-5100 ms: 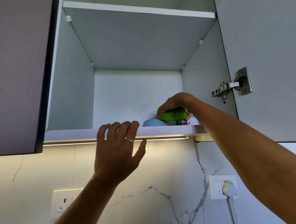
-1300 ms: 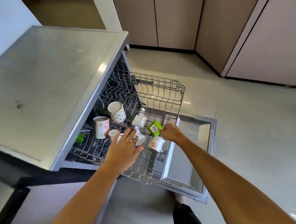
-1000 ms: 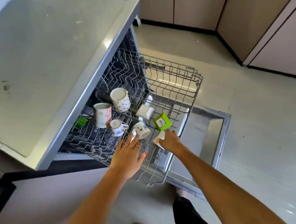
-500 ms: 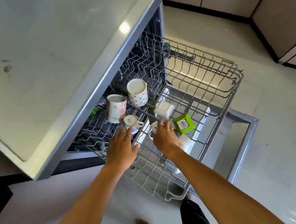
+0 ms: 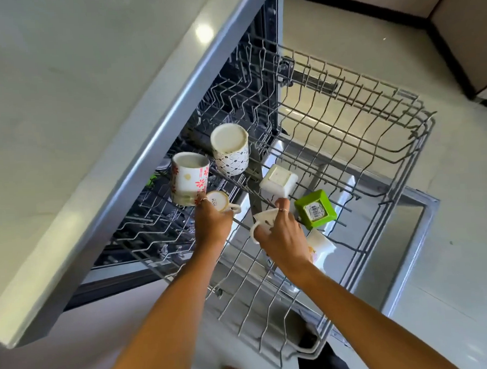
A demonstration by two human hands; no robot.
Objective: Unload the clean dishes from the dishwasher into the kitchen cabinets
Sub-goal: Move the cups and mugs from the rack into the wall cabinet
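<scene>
You're mid-pick at the pulled-out rack (image 5: 374, 126), one cup per hand. Your left hand (image 5: 212, 224) is curled over the small cup (image 5: 220, 201) at about 9 o'clock in the rack, fingertips on its upturned base, just beside the red-flower mug (image 5: 189, 177). Your right hand (image 5: 281, 236) grasps the handled cup (image 5: 262, 221) near rack centre, fingers wrapped over its body, handle loop poking out at its 8 o'clock.

Both cups look barely off the wires or touching them; can't tell which. Next move, IMO: lift both straight up to clear the tines, keep them apart so they don't clink, then turn to the cabinet. The left grip is over the base only, so it may need a firmer wrap before lifting.

Also in the rack: the dotted mug (image 5: 230, 149) at 11 o'clock, the white square dish (image 5: 279, 181) just above your right fingers, the green square dish (image 5: 315, 208) at 3 o'clock of that hand, and a white piece (image 5: 320, 246) partly hidden under your right wrist.

Writing: the small cup's base has a printed mark, approx. "ULSIC" but too small to be sure. The green dish carries a barcode sticker, text unreadable.
</scene>
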